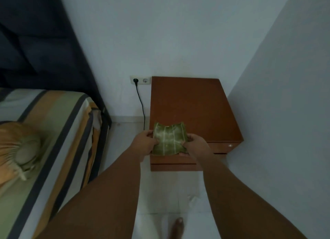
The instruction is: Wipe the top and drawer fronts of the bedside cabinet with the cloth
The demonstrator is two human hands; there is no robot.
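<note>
A reddish-brown wooden bedside cabinet (192, 103) stands in the corner against the white walls, its bare top facing me. Its drawer fronts (223, 146) show below the front edge, one with a small round knob. A folded green cloth (168, 140) with pale stripes is held above the cabinet's front left corner. My left hand (143, 140) grips the cloth's left edge and my right hand (195, 142) grips its right edge, stretching it between them.
A bed (53, 131) with a striped cover and an orange pillow (16, 146) fills the left side. A wall socket (140, 80) with a black cable (142, 106) sits left of the cabinet. Pale tiled floor (160, 194) and my foot (176, 228) lie below.
</note>
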